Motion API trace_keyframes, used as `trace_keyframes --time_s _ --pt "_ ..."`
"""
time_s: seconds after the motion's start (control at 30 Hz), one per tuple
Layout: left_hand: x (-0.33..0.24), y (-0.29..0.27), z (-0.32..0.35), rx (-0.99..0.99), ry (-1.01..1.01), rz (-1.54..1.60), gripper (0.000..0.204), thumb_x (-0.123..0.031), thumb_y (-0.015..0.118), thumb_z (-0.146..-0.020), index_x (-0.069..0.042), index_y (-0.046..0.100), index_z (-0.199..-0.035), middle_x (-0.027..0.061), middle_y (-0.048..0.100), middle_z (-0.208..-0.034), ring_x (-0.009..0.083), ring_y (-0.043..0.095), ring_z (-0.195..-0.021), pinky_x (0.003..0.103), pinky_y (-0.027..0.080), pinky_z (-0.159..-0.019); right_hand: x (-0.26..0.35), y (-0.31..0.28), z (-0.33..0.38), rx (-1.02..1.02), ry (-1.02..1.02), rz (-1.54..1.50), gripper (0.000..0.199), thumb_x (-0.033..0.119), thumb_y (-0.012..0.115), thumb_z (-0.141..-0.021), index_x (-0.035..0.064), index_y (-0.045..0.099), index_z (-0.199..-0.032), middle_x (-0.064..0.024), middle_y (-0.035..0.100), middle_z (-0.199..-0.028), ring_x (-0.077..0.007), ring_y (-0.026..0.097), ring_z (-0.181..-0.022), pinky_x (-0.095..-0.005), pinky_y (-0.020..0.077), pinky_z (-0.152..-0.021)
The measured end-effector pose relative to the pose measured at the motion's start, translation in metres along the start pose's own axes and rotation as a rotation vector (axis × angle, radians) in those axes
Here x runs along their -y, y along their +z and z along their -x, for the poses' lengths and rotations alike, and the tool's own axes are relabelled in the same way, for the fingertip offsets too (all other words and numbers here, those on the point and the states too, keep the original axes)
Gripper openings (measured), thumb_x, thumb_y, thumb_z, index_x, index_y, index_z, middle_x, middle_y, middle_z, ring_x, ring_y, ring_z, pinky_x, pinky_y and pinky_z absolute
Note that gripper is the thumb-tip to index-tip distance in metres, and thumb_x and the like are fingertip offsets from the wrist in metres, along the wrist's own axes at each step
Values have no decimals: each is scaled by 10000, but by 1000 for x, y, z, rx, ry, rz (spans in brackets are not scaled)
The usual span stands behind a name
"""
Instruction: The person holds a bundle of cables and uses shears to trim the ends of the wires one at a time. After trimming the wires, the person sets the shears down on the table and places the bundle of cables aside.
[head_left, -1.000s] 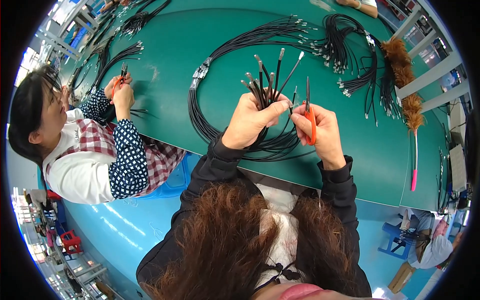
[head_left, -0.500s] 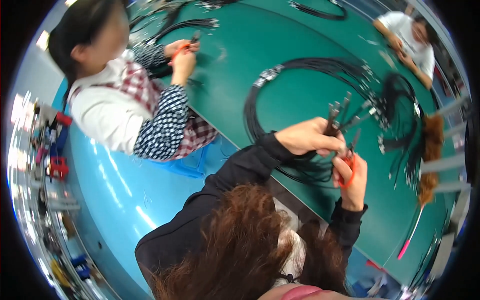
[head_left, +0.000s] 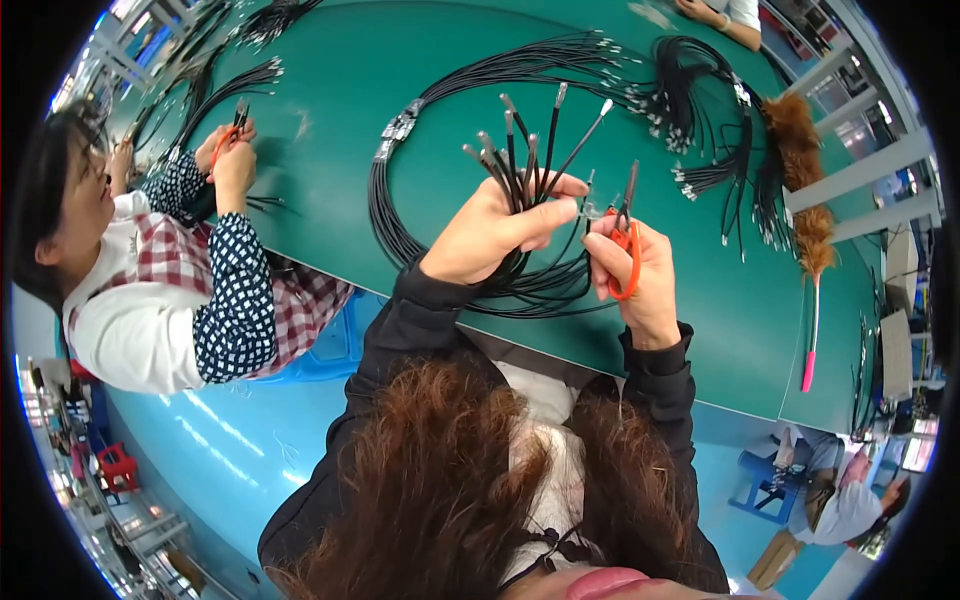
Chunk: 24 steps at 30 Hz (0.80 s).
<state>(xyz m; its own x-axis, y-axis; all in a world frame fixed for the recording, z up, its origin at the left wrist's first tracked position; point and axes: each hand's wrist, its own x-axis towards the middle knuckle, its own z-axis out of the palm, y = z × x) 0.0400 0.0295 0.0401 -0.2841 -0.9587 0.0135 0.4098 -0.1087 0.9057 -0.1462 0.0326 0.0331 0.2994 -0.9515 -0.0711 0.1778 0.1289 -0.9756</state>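
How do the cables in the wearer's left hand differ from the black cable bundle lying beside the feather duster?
The held cables are raised in the left hand; the bundle lies on the green table. The held cables' ends fan toward the picture's top; the bundle's mostly point toward its bottom. Both are black with lighter tips.

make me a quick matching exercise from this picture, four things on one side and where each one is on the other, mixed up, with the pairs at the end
Things:
1. held bundle of black cable ends
2. open-looped orange-handled scissors nearest the wearer
3. brown feather duster
4. red stool

Places:
A. in the wearer's right hand
B. on the floor, far left of the picture
C. in the wearer's left hand
D. by the pale rails on the right

Pairs: 1-C, 2-A, 3-D, 4-B
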Motion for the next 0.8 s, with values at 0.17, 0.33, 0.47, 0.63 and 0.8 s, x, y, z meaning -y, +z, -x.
trace_keyframes --time_s 0.17,0.33,0.47,0.63,0.8 --pt "0 6 1 84 -71 -64 206 -116 652 -844 13 599 -995 -14 528 -706 42 396 -547 201 302 -489 0 -3 4 20 -27 -14 93 70 634 -845 -8 596 -878 -7 527 -580 -62 459 -429 -191 347 -383" --pt "12 2 -1 45 -25 -29 164 -100 658 -838 5 605 -952 7 568 -731 45 407 -545 198 309 -490 -3 -4 7 24 -28 37 95 66 633 -846 -11 603 -893 -1 535 -588 -56 472 -442 -187 350 -385" --pt "11 7 3 -15 -11 15 125 -86 656 -836 2 606 -911 31 602 -759 48 417 -543 195 315 -488 -1 -4 7 35 -89 55 110 71 637 -845 -13 608 -911 1 555 -609 -47 484 -459 -180 357 -391" --pt "8 9 4 -13 -18 40 146 -85 672 -823 28 616 -897 35 601 -753 56 441 -567 196 342 -505 14 -1 0 54 -144 33 121 73 638 -843 -16 610 -919 -9 578 -648 -46 488 -468 -176 358 -393" --pt "9 13 7 -44 3 16 132 -69 669 -825 29 619 -898 33 601 -745 53 442 -564 196 343 -498 20 2 -3 86 -132 16 160 88 662 -827 -18 597 -928 -14 572 -679 -44 496 -499 -175 384 -422"
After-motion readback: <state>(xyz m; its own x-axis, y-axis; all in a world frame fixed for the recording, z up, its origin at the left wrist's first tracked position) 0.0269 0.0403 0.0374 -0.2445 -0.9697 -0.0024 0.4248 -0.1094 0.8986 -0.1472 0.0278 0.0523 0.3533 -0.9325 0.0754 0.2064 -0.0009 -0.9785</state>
